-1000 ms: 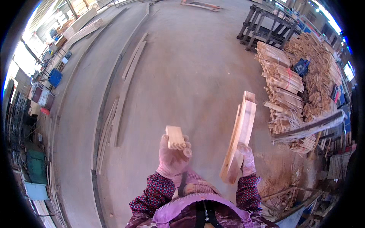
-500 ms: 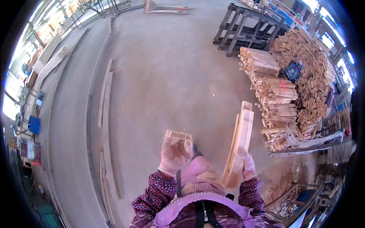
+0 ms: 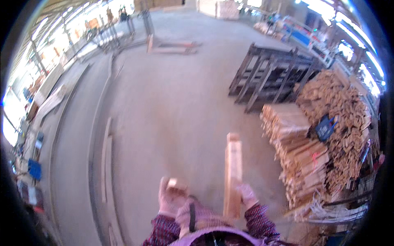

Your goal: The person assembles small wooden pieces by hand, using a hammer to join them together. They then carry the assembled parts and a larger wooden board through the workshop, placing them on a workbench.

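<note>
My left hand [image 3: 170, 197] is closed on a small block [image 3: 177, 183] at chest height, and my right hand [image 3: 247, 194] grips a long plank [image 3: 232, 176] standing upright. Both pieces are in hand but neither is set down yet; the wood stacks [image 3: 303, 160] lie well off to my right.

We're looking straight down at a concrete floor [image 3: 176, 110] in a big workshop, everything a bit blurry. Our left hand [image 3: 169, 199], gloved, grips a small wooden block [image 3: 176, 183], and our right hand [image 3: 247, 195] is closed around the lower part of a long wooden slat [image 3: 233, 174] that points away from us. Off to the right there's a big stack of cut wood pieces [image 3: 305, 151] with a dark blue bag [image 3: 325, 128] lying on it, and a dark metal rack [image 3: 273, 76] just behind that. Some long boards [image 3: 106, 160] lie flat on the floor to our left.
</note>
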Motion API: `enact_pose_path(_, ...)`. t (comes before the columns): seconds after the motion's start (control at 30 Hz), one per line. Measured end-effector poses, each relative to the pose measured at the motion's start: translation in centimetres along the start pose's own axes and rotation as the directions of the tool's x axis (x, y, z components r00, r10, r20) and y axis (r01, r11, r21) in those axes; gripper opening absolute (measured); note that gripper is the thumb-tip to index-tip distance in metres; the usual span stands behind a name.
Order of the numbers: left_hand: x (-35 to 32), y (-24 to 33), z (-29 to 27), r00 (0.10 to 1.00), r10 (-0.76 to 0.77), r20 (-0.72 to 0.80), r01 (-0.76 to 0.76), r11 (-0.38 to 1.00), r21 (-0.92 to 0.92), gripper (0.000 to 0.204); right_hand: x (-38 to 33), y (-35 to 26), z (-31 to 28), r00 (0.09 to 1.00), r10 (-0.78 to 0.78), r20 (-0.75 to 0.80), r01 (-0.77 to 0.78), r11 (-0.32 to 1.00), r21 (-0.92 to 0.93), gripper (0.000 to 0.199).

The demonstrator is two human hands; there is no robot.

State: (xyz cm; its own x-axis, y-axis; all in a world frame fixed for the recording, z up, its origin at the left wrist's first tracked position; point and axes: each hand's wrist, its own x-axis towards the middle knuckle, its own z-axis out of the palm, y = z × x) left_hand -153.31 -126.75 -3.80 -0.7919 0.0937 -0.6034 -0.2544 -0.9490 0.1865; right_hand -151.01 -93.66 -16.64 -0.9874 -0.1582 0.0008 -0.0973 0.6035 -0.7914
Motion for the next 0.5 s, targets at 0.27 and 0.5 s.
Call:
enact_pose_path(0.27,22.5,6.5,9.0,0.940,0.006,-0.341,-0.044,0.994,-0.103,0.062,27.0,1.4,-2.2,0.866,0.452,0.214,-0.392,0.347,0.852,0.042)
enact_pose_path(0.5,47.6,7.5,27.4,0.923,-0.138,0.360,0.015,0.946,0.325,0.048,46.0,-1.0,-12.5,0.788,0.582,0.199,-0.452,0.329,0.829,0.044)
